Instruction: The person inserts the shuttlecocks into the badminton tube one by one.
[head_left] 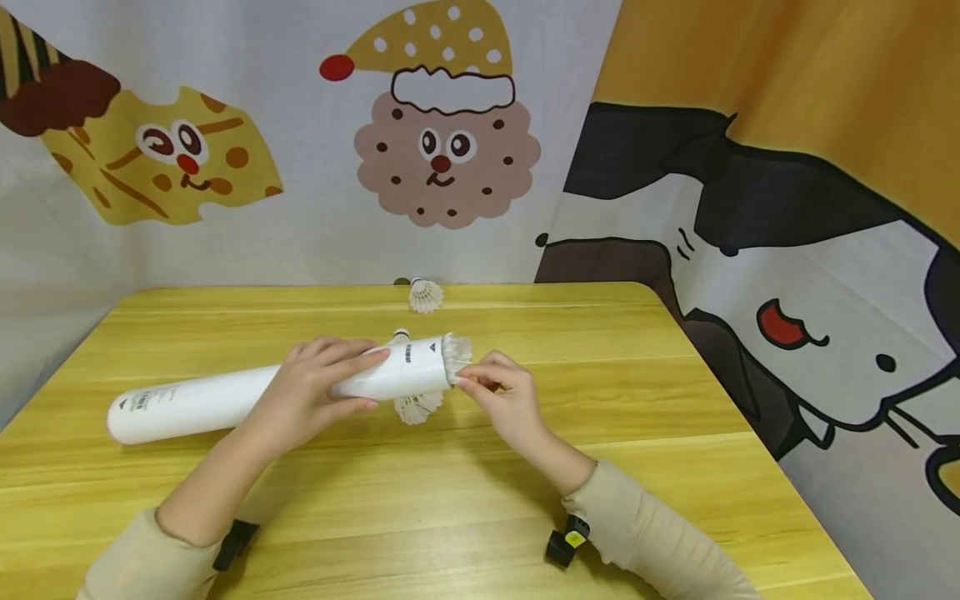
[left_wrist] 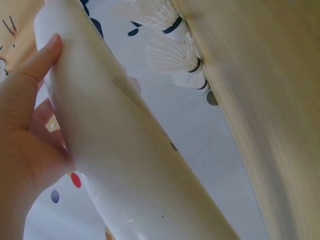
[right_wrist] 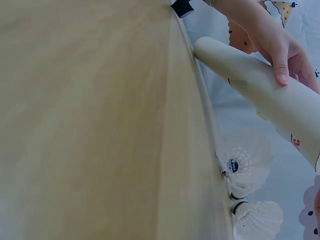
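My left hand grips a long white shuttlecock tube from above, near its middle. The tube slants over the table, its right end raised toward my right hand. White feathers of a shuttlecock stick out of that right end, and my right thumb and forefinger pinch their edge. The rest of this shuttlecock is hidden inside the tube. Behind and partly under the tube are loose shuttlecocks, also seen in the left wrist view as white feather skirts with dark-banded corks.
Another shuttlecock lies at the far edge of the wooden table. A curtain printed with cartoon figures hangs right behind the table. Black wrist cameras are strapped at both sleeves.
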